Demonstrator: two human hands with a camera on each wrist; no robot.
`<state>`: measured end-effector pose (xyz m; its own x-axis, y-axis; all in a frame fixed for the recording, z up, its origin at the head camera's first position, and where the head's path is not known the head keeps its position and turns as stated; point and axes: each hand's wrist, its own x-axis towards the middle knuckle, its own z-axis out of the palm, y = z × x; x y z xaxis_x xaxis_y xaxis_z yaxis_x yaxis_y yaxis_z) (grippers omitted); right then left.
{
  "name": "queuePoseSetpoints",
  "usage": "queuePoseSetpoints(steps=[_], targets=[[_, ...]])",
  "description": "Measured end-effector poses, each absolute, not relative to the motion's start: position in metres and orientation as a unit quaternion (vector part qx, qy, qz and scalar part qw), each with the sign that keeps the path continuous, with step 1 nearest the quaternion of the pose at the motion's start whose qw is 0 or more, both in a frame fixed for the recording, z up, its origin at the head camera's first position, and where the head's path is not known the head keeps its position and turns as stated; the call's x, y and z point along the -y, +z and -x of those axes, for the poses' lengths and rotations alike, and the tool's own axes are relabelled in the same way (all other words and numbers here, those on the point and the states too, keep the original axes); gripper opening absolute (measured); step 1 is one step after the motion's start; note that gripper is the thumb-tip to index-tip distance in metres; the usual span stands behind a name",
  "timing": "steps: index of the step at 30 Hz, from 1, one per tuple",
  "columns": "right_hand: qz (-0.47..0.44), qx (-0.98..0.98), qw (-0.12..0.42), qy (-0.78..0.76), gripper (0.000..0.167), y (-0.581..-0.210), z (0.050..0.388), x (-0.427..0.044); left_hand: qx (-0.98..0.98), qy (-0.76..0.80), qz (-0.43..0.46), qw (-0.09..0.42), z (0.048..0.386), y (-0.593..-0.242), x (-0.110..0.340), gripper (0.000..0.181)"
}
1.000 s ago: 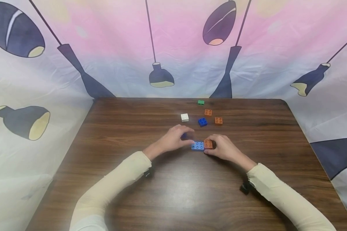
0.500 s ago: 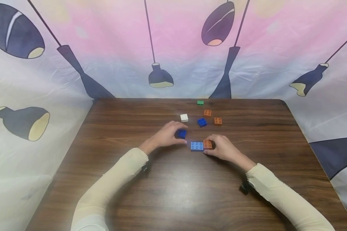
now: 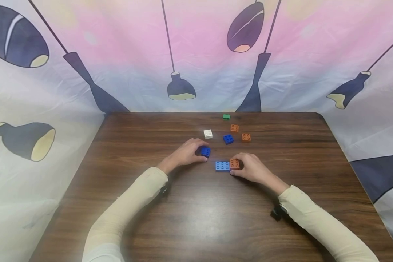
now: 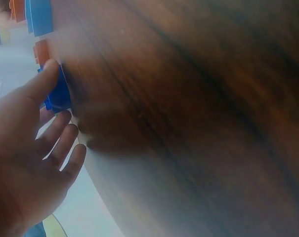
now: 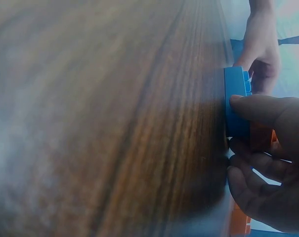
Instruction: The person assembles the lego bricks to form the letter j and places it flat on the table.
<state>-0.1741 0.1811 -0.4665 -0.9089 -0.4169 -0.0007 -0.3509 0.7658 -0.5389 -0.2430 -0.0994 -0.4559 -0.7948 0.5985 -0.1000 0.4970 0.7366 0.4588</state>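
In the head view my left hand [image 3: 185, 153] curves around a dark blue brick [image 3: 205, 151], thumb in front and fingers behind, with slight gaps. The left wrist view has the thumb overlapping this dark blue brick [image 4: 59, 91], other fingers spread. My right hand [image 3: 253, 168] grips an orange brick [image 3: 234, 163] at the right end of a light blue brick [image 3: 222, 166]. In the right wrist view, the orange brick [image 5: 260, 136] sits on the light blue brick [image 5: 234, 116], and my right thumb lies against the light blue side.
Behind the hands are a white brick [image 3: 207, 134], another dark blue brick [image 3: 228, 139], two orange bricks [image 3: 234, 127] [image 3: 246, 137] and a green brick [image 3: 226, 117]. A patterned cloth [image 3: 144, 72] hangs along the back edge of the brown table [image 3: 196, 218].
My left hand has moved left, away from the light blue brick, and its thumb and fingers have drawn closer around the dark blue brick. My right hand keeps its grip in place.
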Motion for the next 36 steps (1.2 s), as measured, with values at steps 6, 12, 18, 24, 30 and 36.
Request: queuePoseSetpoints(steps=[6, 12, 18, 24, 30, 36], targets=[[0.206, -0.937, 0.059, -0.275, 0.041, -0.466, 0.174, -0.181, -0.923, 0.202, -0.303, 0.123, 0.245, -0.457, 0.099, 0.060], [0.208, -0.937, 0.057, -0.275, 0.042, -0.465, 0.173, -0.180, -0.921, 0.187, -0.322, 0.114, 0.246, -0.457, 0.099, 0.052], [0.206, -0.938, 0.059, -0.274, 0.042, -0.466, 0.174, -0.180, -0.921, 0.190, -0.321, 0.112, 0.243, -0.456, 0.097, 0.048], [0.203, -0.938, 0.061, -0.274, 0.043, -0.467, 0.173, -0.181, -0.923, 0.206, -0.305, 0.109, 0.238, -0.454, 0.097, 0.050], [0.198, -0.939, 0.065, -0.274, 0.044, -0.466, 0.173, -0.181, -0.919, 0.228, -0.306, 0.103, 0.233, -0.452, 0.097, 0.052], [0.196, -0.939, 0.068, -0.273, 0.044, -0.465, 0.173, -0.181, -0.912, 0.249, -0.313, 0.097, 0.228, -0.451, 0.095, 0.053]])
